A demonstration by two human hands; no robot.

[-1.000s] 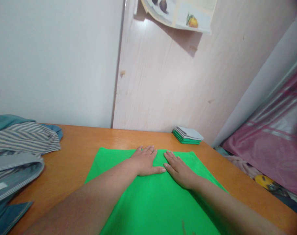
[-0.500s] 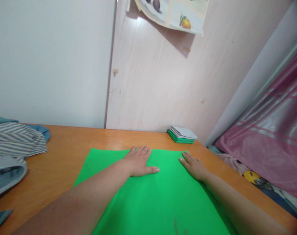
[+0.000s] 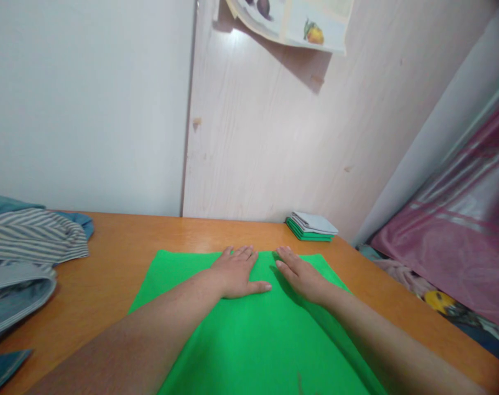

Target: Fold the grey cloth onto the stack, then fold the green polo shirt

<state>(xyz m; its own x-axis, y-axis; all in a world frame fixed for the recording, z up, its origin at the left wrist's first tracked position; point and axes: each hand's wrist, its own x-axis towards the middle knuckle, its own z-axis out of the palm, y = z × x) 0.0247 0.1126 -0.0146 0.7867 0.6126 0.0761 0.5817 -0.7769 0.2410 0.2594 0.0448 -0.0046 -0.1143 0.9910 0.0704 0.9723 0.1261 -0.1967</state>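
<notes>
A bright green cloth (image 3: 249, 340) lies spread over the wooden table, its far edge running roughly straight across. My left hand (image 3: 239, 274) rests flat on it near that far edge, fingers stretched forward and thumb out to the right. Just to the right, my right hand (image 3: 301, 274) is over the cloth with its fingers extended towards the far edge; whether the whole palm touches cannot be told. Neither hand grips anything. The cloth's near end runs out of view at the bottom.
Folded grey and green cloths (image 3: 310, 226) are stacked at the table's back right. Striped and denim clothes (image 3: 31, 236) lie in a heap on the left of the wooden table (image 3: 109, 236). A pink curtain (image 3: 455, 241) hangs at the right, and a picture sheet (image 3: 294, 24) on the wall.
My right hand has moved left across the cloth, from near its far right corner to close beside my left hand. My left hand has stayed in place. The view has shifted slightly.
</notes>
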